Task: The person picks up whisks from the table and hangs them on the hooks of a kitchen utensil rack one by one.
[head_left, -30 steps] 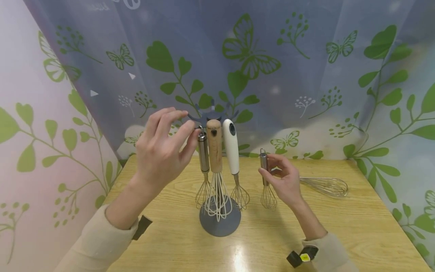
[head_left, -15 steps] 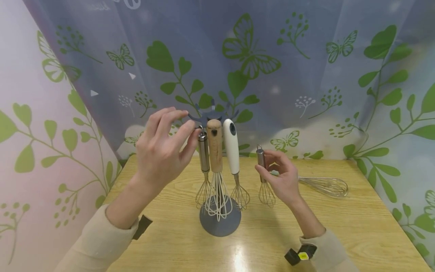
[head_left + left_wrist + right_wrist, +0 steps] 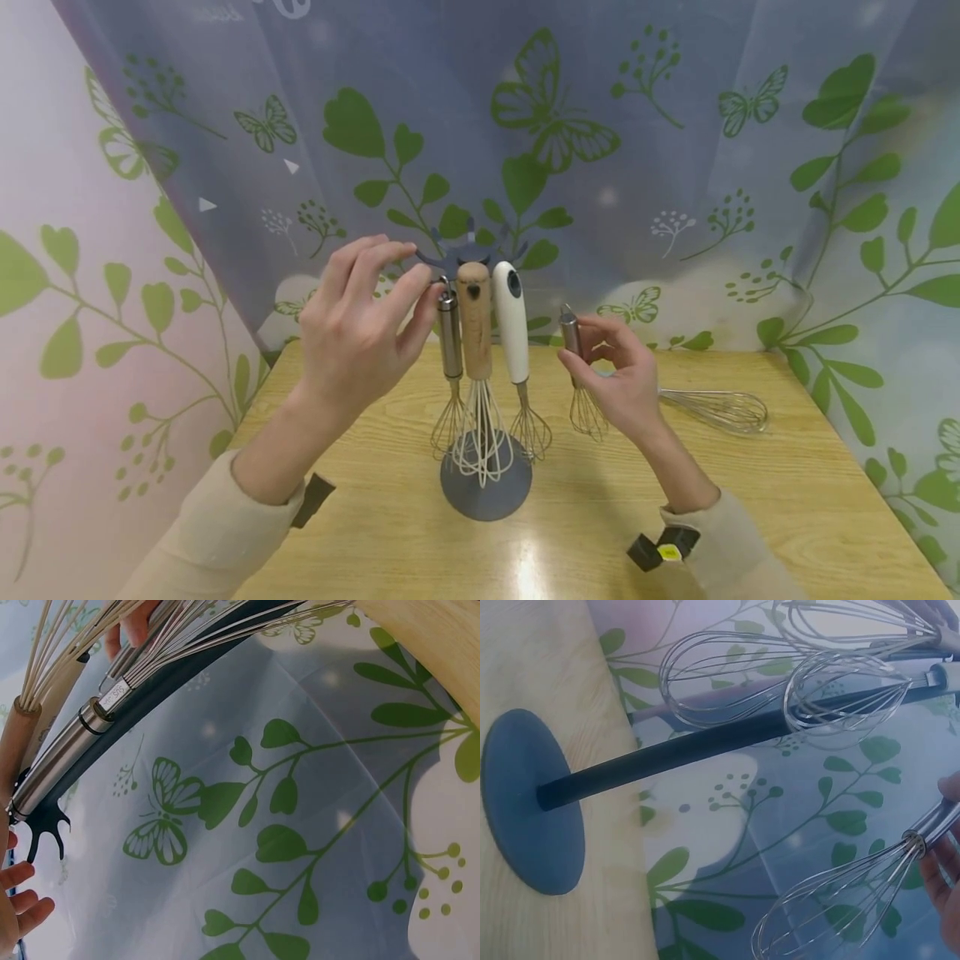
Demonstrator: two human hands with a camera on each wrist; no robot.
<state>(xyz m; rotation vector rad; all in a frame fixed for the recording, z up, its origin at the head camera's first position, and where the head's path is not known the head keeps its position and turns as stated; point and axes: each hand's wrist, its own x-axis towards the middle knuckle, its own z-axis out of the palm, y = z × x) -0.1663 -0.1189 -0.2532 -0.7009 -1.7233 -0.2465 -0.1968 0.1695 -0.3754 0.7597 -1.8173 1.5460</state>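
Note:
A dark grey stand (image 3: 486, 500) holds a wooden-handled whisk (image 3: 474, 329), a white-handled whisk (image 3: 512, 325) and a steel-handled whisk (image 3: 450, 337), all hanging heads down. At the top left of the stand, my left hand (image 3: 358, 325) pinches the steel-handled whisk near its hanging loop. Its other fingertips reach the tip of a stand hook in the head view. To the right of the stand, my right hand (image 3: 618, 375) grips a small steel whisk (image 3: 930, 825) by the handle, wire head down, above the table. In the head view this whisk leans slightly, its loop upward.
Another wire whisk (image 3: 716, 410) lies on the wooden table (image 3: 375, 533) at the right, its handle partly behind my right hand. A patterned curtain (image 3: 600, 192) stands close behind the table. Several bare hooks rise at the back of the stand's top.
My right hand has lifted the small whisk a little and brought it slightly left, toward the stand. The whisk tilts more now. My left hand and the stand keep their places.

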